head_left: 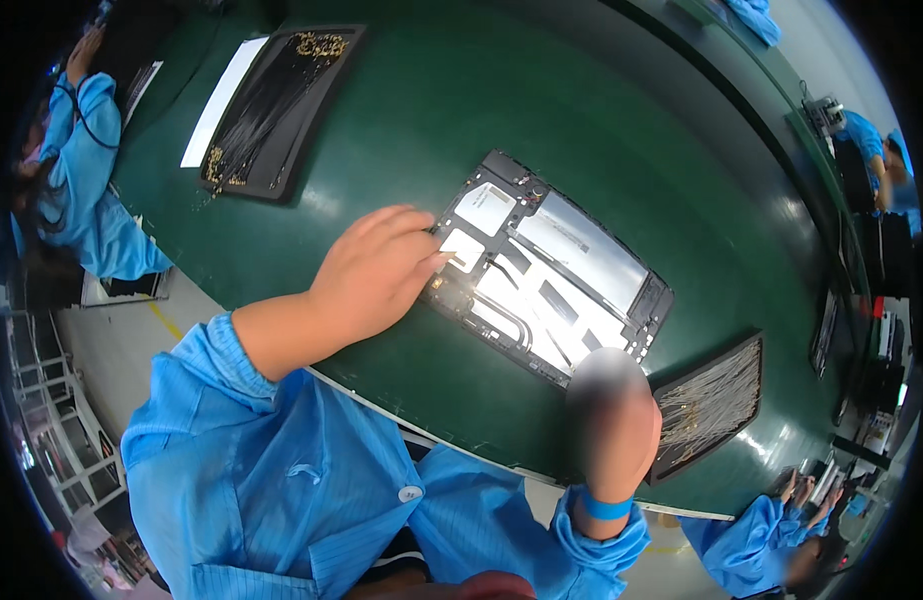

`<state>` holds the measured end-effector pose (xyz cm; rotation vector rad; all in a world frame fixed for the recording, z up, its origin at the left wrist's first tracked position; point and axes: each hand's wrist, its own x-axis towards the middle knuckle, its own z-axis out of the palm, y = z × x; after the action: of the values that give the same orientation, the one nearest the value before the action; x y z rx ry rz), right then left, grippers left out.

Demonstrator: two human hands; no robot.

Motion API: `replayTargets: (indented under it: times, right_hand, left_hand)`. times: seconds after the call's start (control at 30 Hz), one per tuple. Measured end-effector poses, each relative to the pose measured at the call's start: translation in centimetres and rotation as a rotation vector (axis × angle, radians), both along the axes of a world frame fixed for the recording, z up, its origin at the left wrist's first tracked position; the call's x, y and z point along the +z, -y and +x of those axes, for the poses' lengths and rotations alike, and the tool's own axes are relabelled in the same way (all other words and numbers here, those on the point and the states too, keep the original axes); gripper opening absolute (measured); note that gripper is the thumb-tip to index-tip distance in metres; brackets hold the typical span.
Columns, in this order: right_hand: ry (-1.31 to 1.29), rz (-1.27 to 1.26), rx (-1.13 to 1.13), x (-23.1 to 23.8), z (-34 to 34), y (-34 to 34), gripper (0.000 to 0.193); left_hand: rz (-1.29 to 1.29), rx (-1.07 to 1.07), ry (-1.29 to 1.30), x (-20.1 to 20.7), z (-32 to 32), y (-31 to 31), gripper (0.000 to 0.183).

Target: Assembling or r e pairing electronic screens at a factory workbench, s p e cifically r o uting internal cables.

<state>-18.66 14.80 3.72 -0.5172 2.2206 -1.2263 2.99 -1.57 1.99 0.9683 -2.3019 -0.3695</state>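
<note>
An opened tablet (541,270) lies slanted on the green table in front of me, its inside facing up. It shows silver plates, a black frame and dark cables. My left hand (376,270) reaches over its left end, with the thumb and fingers bent together above a small silver plate. Whatever is between those fingertips is too small to make out. My right hand (626,435), with a blue band at the wrist, is at the near right corner of the tablet. A blur covers its fingers, so their hold is hidden.
At the far left, a black tray (299,150) holds black cables with gold-coloured ends, beside a white sheet (221,105). Another dark tray (669,462) of thin pale cables stands right of my right hand. People in blue work clothes are at both sides.
</note>
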Motion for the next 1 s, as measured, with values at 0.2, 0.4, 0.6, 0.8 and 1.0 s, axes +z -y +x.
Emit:
replayTargets:
  times: [0.2,0.4,0.6,0.8,1.0]
  right_hand:
    - [0.563,-0.129,0.378,2.8,3.0,5.3,0.041]
    - [0.712,0.015,0.484,2.4,3.7,6.7,0.039]
    - [0.807,0.09,0.529,1.0,5.5,5.1,0.03]
    - [0.982,0.14,0.441,0.1,6.6,4.4,0.03]
    - [0.554,-0.422,0.085,0.7,6.4,6.3,0.031]
  left_hand:
    - [-0.088,-0.103,-0.049,1.5,1.8,-1.1,0.023]
    - [-0.163,-0.165,-0.037,1.8,3.0,-1.6,0.026]
    - [-0.107,-0.197,0.016,0.6,2.3,-3.2,0.028]
    - [-0.08,-0.309,-0.063,-0.8,0.4,-4.6,0.02]
    - [-0.057,-0.242,0.072,-1.9,-0.7,-3.5,0.019]
